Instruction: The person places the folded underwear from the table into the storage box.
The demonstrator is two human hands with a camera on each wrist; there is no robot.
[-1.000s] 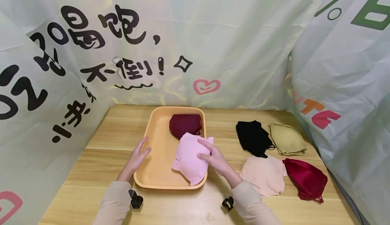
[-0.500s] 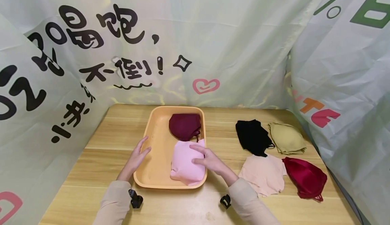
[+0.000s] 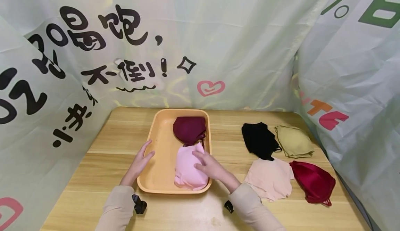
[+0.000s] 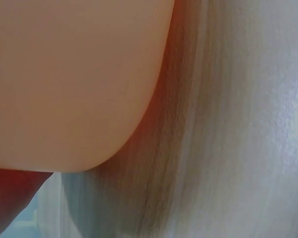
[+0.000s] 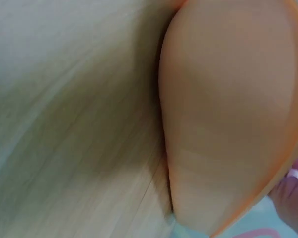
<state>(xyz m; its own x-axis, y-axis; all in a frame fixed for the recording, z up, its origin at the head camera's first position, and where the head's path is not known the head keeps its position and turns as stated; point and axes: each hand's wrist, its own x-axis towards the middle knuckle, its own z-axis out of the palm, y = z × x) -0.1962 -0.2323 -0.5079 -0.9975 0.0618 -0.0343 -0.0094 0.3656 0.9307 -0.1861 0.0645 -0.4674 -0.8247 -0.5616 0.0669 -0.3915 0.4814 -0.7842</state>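
Observation:
A folded pink bra [image 3: 187, 173] lies in the near right part of an orange tray [image 3: 170, 191]. My right hand [image 3: 210, 166] rests over its right side, fingers extended and thumb apart. Behind it in the tray sits a folded maroon bra [image 3: 189, 129], its thin straps towards the pink one. At the tray's left rim is my left hand [image 3: 140, 162], fingers spread and holding nothing. The left wrist view shows the tray's outer wall [image 4: 74, 84] with a bit of that hand [image 4: 15, 198] below. In the right wrist view, part of my right hand [image 5: 293, 198] shows past the rim.
Right of the tray on the wooden table [image 3: 115, 130] lie a black folded garment [image 3: 260, 140], a khaki one [image 3: 294, 141], a pale peach one [image 3: 271, 179] and a red bra [image 3: 313, 182]. Printed curtains [image 3: 250, 60] enclose the table's back and sides.
My right hand has moved left and down with the pink bra, which now lies flatter and wholly inside the tray, below the maroon one. My left hand has stayed at the rim.

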